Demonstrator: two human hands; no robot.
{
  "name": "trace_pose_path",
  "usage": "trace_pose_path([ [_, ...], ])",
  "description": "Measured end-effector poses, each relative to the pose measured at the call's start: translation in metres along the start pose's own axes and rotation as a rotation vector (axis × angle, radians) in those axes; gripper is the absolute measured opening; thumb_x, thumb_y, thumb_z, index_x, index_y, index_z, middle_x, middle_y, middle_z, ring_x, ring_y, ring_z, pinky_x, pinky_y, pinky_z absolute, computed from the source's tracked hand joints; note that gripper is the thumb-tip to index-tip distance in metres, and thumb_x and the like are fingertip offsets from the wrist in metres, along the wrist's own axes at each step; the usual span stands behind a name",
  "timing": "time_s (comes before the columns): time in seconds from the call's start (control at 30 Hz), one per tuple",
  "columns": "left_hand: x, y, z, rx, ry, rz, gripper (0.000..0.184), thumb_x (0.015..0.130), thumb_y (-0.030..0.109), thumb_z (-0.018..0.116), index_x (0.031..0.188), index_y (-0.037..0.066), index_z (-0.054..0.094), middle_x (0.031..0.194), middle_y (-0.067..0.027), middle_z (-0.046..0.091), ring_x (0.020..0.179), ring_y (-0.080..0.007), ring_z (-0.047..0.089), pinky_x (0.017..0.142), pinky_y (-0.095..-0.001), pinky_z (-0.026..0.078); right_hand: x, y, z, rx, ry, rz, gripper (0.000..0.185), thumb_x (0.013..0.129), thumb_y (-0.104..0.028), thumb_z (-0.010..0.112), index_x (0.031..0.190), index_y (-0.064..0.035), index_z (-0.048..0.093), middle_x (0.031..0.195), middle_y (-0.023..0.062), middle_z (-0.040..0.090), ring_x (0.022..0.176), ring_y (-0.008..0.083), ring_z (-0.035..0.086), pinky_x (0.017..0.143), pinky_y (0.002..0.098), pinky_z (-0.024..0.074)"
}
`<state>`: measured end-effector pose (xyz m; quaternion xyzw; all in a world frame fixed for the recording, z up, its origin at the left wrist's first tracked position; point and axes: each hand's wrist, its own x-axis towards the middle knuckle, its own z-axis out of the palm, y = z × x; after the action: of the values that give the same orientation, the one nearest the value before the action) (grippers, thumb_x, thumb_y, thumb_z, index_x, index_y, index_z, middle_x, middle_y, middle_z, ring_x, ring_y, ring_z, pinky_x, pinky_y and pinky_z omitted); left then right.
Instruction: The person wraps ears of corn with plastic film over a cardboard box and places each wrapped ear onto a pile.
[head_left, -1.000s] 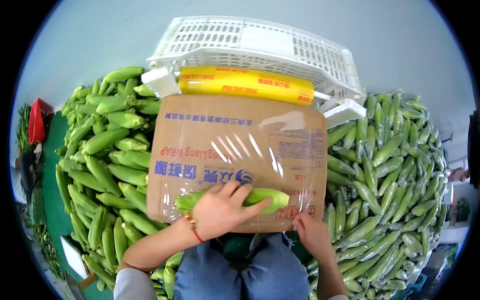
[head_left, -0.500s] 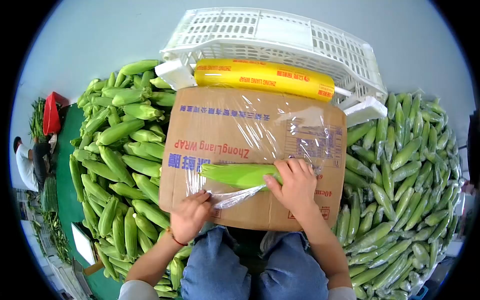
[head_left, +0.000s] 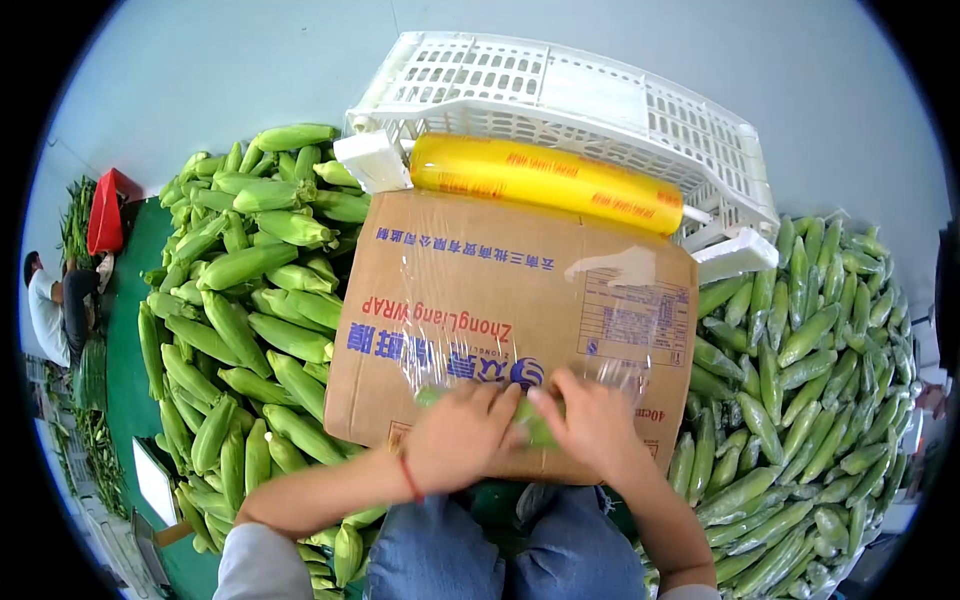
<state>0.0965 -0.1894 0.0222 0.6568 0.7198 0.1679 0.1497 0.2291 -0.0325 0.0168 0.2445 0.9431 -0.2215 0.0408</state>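
Note:
Both hands meet over a green corn ear (head_left: 540, 432) near the front edge of the cardboard box (head_left: 480, 260). My left hand (head_left: 462, 432) is closed round its left part, and my right hand (head_left: 588, 420) grips it from the right. Most of the ear is hidden under the fingers and slightly blurred. Clear plastic film (head_left: 430, 300) stretches over the box top toward the yellow film roll (head_left: 545, 180), which lies across the box's far side.
A white plastic crate (head_left: 600, 95) stands behind the roll. Unwrapped corn (head_left: 245, 265) is heaped at left, film-wrapped corn (head_left: 800, 340) at right. At far left are a red container (head_left: 105, 212) and another person (head_left: 50, 310).
The ear has moved toward the box's front edge. My left hand has left the film edge and come onto the ear; my right hand has moved down with it.

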Motion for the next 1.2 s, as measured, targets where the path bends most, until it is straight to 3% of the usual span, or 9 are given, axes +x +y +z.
trace_pose_path([
  [0.13,-0.002,0.001,0.009,0.024,0.073,-0.087,0.078,0.090,0.050,0.051,0.141,-0.006,0.033,0.148,-0.0255,0.031,0.138,-0.0402,0.029,0.112,-0.0549,0.020,-0.006,-0.007,-0.001,-0.020,0.086,-0.040,0.050,0.087,-0.048,0.057,0.114,-0.0072,0.052,0.118,0.0186,0.053,0.090,0.0365,0.062,0.075,0.0484,0.0507],
  [0.27,0.098,-0.068,0.004,0.078,0.540,-0.121,0.055,0.089,0.035,0.055,0.133,0.003,0.045,0.137,-0.0259,0.043,0.124,-0.0393,0.045,0.105,-0.0478,0.035,0.023,-0.004,0.001,-0.262,0.385,-0.403,0.062,0.073,-0.041,0.073,0.118,-0.0036,0.053,0.121,0.0178,0.051,0.107,0.0382,0.051,0.093,0.0504,0.0396],
  [0.47,0.167,-0.104,0.003,0.228,-0.011,-0.093,0.031,0.081,0.013,0.057,0.108,0.001,0.069,0.123,-0.0186,0.058,0.112,-0.0346,0.057,0.093,-0.0391,0.049,0.096,0.015,-0.012,-0.233,0.327,-0.460,0.065,0.055,-0.027,0.084,0.107,-0.0002,0.056,0.104,0.0155,0.059,0.099,0.0346,0.055,0.084,0.0437,0.0461],
  [0.67,0.172,-0.085,-0.005,0.122,-0.004,-0.191,0.026,0.084,0.015,0.056,0.101,0.004,0.071,0.107,-0.0184,0.068,0.098,-0.0302,0.066,0.088,-0.0396,0.052,0.044,0.005,-0.026,-0.143,0.041,-0.367,0.052,0.058,-0.040,0.080,0.093,-0.0056,0.064,0.092,0.0136,0.062,0.084,0.0329,0.060,0.072,0.0431,0.0488],
  [0.83,0.147,-0.110,-0.013,0.009,0.103,-0.084,0.039,0.079,0.015,0.069,0.116,0.003,0.061,0.127,-0.0174,0.055,0.115,-0.0360,0.054,0.097,-0.0409,0.046,-0.047,0.010,-0.023,0.072,-0.528,-0.390,0.060,0.070,-0.053,0.072,0.109,-0.0079,0.063,0.099,0.0141,0.065,0.093,0.0316,0.063,0.083,0.0419,0.0496],
  [0.9,0.122,-0.089,-0.008,-0.169,0.661,0.048,0.038,0.079,0.017,0.070,0.114,0.003,0.062,0.128,-0.0171,0.054,0.116,-0.0371,0.052,0.098,-0.0412,0.045,-0.071,0.030,-0.020,0.278,-0.478,-0.136,0.069,0.077,-0.056,0.068,0.124,-0.0073,0.056,0.108,0.0163,0.065,0.097,0.0308,0.064,0.089,0.0378,0.0497],
  [1.0,0.051,-0.016,-0.005,-0.164,0.641,0.414,0.032,0.083,0.020,0.061,0.114,0.012,0.066,0.127,-0.0160,0.057,0.125,-0.0347,0.049,0.108,-0.0491,0.033,-0.071,0.021,-0.014,1.265,-0.228,0.517,0.062,0.084,-0.051,0.063,0.127,-0.0064,0.054,0.103,0.0176,0.065,0.086,0.0306,0.066,0.079,0.0381,0.0538],
  [1.13,0.051,-0.018,0.002,-0.499,0.820,0.149,0.036,0.078,0.011,0.057,0.112,0.012,0.069,0.135,-0.0099,0.055,0.132,-0.0325,0.044,0.113,-0.0504,0.023,-0.040,-0.002,-0.003,2.182,-0.857,0.392,0.071,0.094,-0.058,0.041,0.145,-0.0103,0.031,0.081,0.0167,0.059,0.058,0.0250,0.059,0.047,0.0344,0.0500],
  [1.2,0.069,-0.013,-0.004,-1.035,0.977,0.077,0.056,0.079,0.006,0.053,0.134,0.014,0.051,0.126,-0.0116,0.058,0.125,-0.0306,0.048,0.106,-0.0483,0.034,-0.028,-0.022,0.030,2.629,-1.162,0.107,0.068,0.095,-0.054,0.042,0.148,-0.0130,0.028,0.076,0.0164,0.057,0.052,0.0247,0.056,0.045,0.0344,0.0496],
])
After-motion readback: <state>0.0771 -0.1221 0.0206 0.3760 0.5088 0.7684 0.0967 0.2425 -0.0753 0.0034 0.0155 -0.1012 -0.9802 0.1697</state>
